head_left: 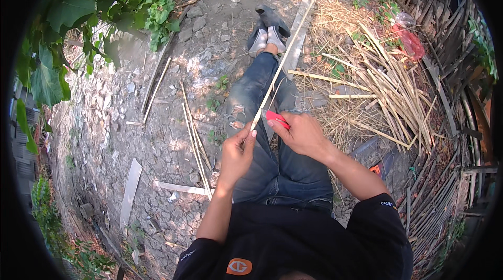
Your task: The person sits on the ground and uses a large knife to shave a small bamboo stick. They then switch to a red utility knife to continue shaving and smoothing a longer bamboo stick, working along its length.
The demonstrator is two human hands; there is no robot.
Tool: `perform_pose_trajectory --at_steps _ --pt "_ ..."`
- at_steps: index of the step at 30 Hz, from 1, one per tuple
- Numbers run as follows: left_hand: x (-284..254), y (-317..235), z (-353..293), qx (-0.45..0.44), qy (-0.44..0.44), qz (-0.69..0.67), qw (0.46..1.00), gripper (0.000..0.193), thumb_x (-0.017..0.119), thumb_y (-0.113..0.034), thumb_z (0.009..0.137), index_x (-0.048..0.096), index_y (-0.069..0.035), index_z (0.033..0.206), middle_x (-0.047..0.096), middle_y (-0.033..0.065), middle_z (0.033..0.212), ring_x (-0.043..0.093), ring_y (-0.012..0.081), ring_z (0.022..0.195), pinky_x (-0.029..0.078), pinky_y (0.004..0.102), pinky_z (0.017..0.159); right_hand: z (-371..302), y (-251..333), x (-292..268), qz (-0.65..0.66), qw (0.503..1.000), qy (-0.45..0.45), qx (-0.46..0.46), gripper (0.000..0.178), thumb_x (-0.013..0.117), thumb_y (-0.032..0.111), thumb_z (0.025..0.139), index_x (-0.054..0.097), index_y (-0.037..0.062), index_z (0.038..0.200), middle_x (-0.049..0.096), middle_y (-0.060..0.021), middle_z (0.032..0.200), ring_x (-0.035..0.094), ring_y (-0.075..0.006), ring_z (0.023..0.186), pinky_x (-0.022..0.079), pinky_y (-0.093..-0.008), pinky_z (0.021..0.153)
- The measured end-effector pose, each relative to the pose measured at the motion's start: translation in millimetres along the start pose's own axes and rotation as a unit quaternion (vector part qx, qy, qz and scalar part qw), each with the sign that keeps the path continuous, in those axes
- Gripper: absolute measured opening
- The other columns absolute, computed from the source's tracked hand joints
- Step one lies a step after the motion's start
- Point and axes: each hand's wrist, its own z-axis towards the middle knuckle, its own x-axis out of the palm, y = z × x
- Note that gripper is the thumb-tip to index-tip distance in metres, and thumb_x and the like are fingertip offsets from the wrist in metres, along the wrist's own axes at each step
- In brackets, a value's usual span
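A long, pale strip of bamboo or wood (283, 63) runs from over my lap out past my feet. My left hand (237, 155) is closed on its near end, thumb and fingers pinching it. My right hand (308, 136) grips a red-handled knife (277, 119), its blade against the strip just beyond my left fingers. A thin sliver seems to lift from the strip ahead of the blade. Both hands are above my legs in torn blue jeans (257, 149), stretched out on the ground.
Right of my legs lies a heap of split strips (390, 91) on straw-like shavings (335, 23). A board (299, 34) lies by my feet. Thin sticks (194, 136) and a flat slat (131, 191) rest on the left. A stick fence (435, 7) borders the right; leaves (73, 2) hang upper left.
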Motion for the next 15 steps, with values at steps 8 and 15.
perform_pose_trajectory --at_steps 8,15 --pt "-8 -8 -1 0.000 0.003 0.099 0.995 0.032 0.063 -0.013 0.103 0.067 0.004 0.129 0.056 0.0036 0.068 0.045 0.0045 0.061 0.039 0.0248 0.055 15 -21 27 -0.074 0.997 0.001 -0.033 0.054 0.060 0.051 0.100 0.070 0.0001 0.086 0.063 -0.0255 0.062 0.066 -0.0471 0.063 0.052 -0.0544 0.062" --pt "-78 18 -98 -0.114 0.097 0.095 0.984 0.030 0.065 -0.015 0.103 0.070 0.005 0.124 0.057 -0.0002 0.069 0.046 0.0030 0.064 0.037 0.0238 0.055 60 -293 -95 -0.115 0.902 -0.263 0.322 0.085 0.038 0.068 0.102 0.074 -0.0071 0.085 0.069 -0.0349 0.086 0.070 -0.0491 0.094 0.054 -0.0530 0.084"
